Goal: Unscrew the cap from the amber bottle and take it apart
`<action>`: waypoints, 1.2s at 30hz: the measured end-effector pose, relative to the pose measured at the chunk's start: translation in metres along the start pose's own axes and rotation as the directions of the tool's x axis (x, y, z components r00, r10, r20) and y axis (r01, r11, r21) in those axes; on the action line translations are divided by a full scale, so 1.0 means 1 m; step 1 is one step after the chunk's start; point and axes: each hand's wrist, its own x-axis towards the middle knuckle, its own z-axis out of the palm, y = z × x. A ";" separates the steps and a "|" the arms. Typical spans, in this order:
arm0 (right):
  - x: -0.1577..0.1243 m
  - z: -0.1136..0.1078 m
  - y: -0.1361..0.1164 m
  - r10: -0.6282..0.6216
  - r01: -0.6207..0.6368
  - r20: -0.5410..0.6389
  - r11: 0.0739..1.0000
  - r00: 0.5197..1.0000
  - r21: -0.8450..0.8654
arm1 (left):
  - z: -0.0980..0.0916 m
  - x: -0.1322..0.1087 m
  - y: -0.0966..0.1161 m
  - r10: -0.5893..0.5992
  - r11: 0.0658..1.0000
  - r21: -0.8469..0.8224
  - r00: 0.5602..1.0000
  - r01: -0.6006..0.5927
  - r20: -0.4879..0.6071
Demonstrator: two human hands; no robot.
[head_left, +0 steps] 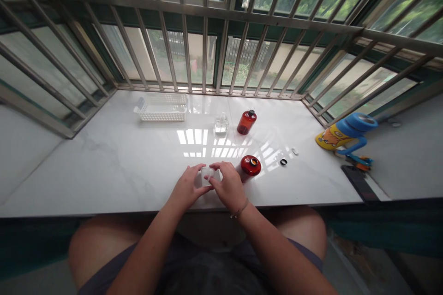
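At the front of the white counter, a small clear, square-looking bottle (206,181) is between my two hands. My left hand (188,185) curls round its left side, with thumb and fingers closed against it. From the right, my right hand (228,185) has its fingers closed at the top of the same bottle; the fingers hide much of it. Just right of my right hand stands an amber bottle (249,167) with an uncapped mouth. Farther right lie a black ring-shaped cap (283,162) and a small white piece (294,151).
Behind my hands stand another clear square bottle (221,125) and a dark-capped amber bottle (247,122). A white perforated basket (162,114) sits at the back left. To the right are a blue-and-yellow flask (341,132) and a dark phone (359,183). Metal window bars (207,11) border the counter.
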 end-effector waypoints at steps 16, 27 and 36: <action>-0.005 0.007 -0.001 0.025 -0.033 -0.099 0.996 0.995 -0.081 | 0.014 -0.010 0.005 0.001 0.996 0.087 0.993 0.009 -0.116; -0.005 0.008 0.002 0.020 -0.016 -0.124 0.999 0.992 0.033 | 0.012 -0.011 0.005 0.003 0.999 0.052 0.995 0.002 -0.098; -0.009 0.012 0.004 0.063 -0.054 -0.136 0.996 0.989 0.067 | 0.011 -0.011 0.004 0.006 0.999 0.050 0.994 -0.001 -0.110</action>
